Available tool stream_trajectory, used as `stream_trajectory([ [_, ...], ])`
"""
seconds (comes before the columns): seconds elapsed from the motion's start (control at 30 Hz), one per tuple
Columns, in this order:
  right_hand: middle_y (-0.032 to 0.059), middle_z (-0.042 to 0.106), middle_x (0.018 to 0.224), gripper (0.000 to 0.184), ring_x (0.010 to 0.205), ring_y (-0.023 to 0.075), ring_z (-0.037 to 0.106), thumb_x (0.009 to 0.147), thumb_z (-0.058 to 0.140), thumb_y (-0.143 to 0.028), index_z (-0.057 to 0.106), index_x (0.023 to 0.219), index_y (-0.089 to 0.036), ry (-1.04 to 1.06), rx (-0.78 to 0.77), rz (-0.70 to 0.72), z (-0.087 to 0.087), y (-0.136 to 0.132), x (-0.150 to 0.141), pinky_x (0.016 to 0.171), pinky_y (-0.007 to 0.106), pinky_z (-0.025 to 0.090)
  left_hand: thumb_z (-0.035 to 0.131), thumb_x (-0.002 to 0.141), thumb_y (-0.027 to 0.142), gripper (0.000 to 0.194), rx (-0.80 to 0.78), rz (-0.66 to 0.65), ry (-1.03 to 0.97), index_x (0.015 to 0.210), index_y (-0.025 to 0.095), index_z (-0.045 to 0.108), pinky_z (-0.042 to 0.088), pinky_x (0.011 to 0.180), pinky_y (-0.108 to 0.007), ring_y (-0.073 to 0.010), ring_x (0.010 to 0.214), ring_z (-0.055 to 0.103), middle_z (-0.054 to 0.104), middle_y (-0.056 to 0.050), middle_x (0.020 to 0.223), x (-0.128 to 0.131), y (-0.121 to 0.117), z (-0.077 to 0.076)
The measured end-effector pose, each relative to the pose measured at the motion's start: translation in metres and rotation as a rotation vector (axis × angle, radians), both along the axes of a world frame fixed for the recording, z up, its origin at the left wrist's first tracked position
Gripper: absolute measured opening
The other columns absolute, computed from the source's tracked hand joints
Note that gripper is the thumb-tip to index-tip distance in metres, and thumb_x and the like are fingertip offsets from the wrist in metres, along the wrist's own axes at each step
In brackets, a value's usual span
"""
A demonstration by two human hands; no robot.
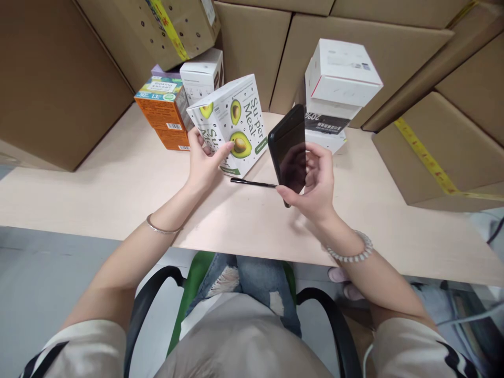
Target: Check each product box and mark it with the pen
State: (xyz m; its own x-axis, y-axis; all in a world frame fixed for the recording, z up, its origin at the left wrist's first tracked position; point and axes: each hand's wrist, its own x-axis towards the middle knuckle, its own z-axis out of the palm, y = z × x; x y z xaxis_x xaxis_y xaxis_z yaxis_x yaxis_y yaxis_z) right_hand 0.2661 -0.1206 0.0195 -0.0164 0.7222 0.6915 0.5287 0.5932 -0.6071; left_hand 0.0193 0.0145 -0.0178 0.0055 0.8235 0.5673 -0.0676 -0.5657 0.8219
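My left hand (207,160) grips the lower left part of a white box (238,123) printed with avocados and "Su-per Meal". The box stands tilted, its printed faces turned toward me. In my right hand (318,181) is a black smartphone (289,149), held upright with the thumb at its lower edge and the fingers behind it. The phone is to the right of the avocado box, apart from it. A black pen (252,182) lies on the table below the box, its right end reaching behind my right thumb.
Orange boxes (163,118) and a white box (201,73) stand behind my left hand. White boxes (342,79) are stacked behind the phone. Large cardboard cartons (252,47) wall the back, with more at both sides. The table's front edge (252,253) runs before my lap.
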Motion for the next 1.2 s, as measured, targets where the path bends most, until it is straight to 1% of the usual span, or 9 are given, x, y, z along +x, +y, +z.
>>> stream_trajectory([
  [0.23,0.0123,0.057,0.13,0.091,0.121,0.0334,0.064,0.082,0.073,-0.078,0.034,0.149,-0.031,-0.02,-0.024,-0.048,0.001,-0.001,-0.001,0.102,0.055,0.058,0.086,0.075,0.074,0.086,0.011,-0.007,0.031,0.133,0.033,0.039,0.055,0.121,-0.051,-0.0308,0.142,0.063,0.06,-0.011,0.146,-0.001,0.001,-0.002],
  [0.43,0.0122,0.057,0.133,0.085,0.121,0.0318,0.064,0.085,0.072,-0.076,0.036,0.148,-0.031,0.001,0.024,-0.042,0.002,-0.001,-0.003,0.102,0.053,0.058,0.086,0.075,0.075,0.085,0.013,-0.008,0.045,0.132,0.033,0.039,0.054,0.121,-0.052,-0.032,0.144,0.061,0.059,-0.012,0.147,-0.001,0.001,-0.002],
  [0.57,0.0123,0.057,0.134,0.089,0.122,0.0323,0.064,0.08,0.076,-0.073,0.036,0.147,-0.03,-0.052,-0.001,-0.063,0.004,0.0,-0.001,0.103,0.052,0.057,0.085,0.074,0.076,0.086,0.024,-0.006,0.046,0.132,0.033,0.039,0.054,0.121,-0.052,-0.0325,0.145,0.06,0.058,-0.012,0.147,0.0,0.002,-0.001],
  [0.7,0.0132,0.062,0.138,0.085,0.127,0.0335,0.064,0.077,0.081,-0.058,0.041,0.146,-0.027,-0.145,-0.108,0.104,0.014,-0.004,-0.002,0.106,0.051,0.056,0.086,0.073,0.077,0.086,0.032,0.022,0.022,0.131,0.031,0.04,0.054,0.121,-0.051,-0.032,0.144,0.06,0.058,-0.012,0.145,0.003,-0.002,-0.001],
  [0.8,0.0115,0.067,0.133,0.078,0.121,0.0336,0.067,0.075,0.081,-0.044,0.049,0.143,-0.026,-0.35,-0.283,0.232,0.022,-0.011,-0.009,0.098,0.048,0.058,0.09,0.072,0.073,0.091,0.012,0.032,0.047,0.135,0.033,0.038,0.055,0.119,-0.051,-0.0322,0.142,0.061,0.056,-0.012,0.148,0.006,-0.009,0.002],
  [0.93,0.0104,0.067,0.127,0.071,0.1,0.03,0.071,0.076,0.08,-0.039,0.056,0.141,-0.024,-0.629,-0.527,0.268,0.021,-0.019,-0.02,0.081,0.041,0.056,0.099,0.065,0.062,0.115,0.105,0.089,0.13,0.152,0.037,0.029,0.041,0.133,-0.055,-0.0357,0.158,0.046,0.041,-0.014,0.166,0.013,-0.011,0.015],
  [1.03,0.0119,0.068,0.123,0.066,0.101,0.0312,0.068,0.075,0.081,-0.039,0.06,0.134,-0.02,-0.718,-0.542,0.29,0.012,-0.018,-0.023,0.084,0.042,0.054,0.106,0.052,0.057,0.131,0.176,0.079,0.225,0.158,0.04,0.032,0.03,0.14,-0.054,-0.04,0.167,0.029,0.033,-0.011,0.174,0.022,-0.003,0.027],
  [1.13,0.0133,0.067,0.119,0.063,0.11,0.0347,0.064,0.071,0.084,-0.04,0.064,0.126,-0.019,-0.73,-0.493,0.314,0.004,-0.013,-0.023,0.093,0.046,0.053,0.106,0.043,0.062,0.131,0.155,0.014,0.338,0.155,0.034,0.045,0.032,0.136,-0.063,-0.0507,0.161,0.034,0.045,-0.014,0.165,0.039,0.014,0.032],
  [1.2,0.0143,0.066,0.119,0.062,0.111,0.0353,0.062,0.07,0.086,-0.041,0.066,0.124,-0.018,-0.741,-0.484,0.311,0.002,-0.011,-0.022,0.095,0.048,0.052,0.103,0.043,0.069,0.128,0.164,-0.021,0.398,0.153,0.031,0.05,0.035,0.133,-0.067,-0.0537,0.156,0.041,0.049,-0.016,0.158,0.054,0.028,0.031],
])
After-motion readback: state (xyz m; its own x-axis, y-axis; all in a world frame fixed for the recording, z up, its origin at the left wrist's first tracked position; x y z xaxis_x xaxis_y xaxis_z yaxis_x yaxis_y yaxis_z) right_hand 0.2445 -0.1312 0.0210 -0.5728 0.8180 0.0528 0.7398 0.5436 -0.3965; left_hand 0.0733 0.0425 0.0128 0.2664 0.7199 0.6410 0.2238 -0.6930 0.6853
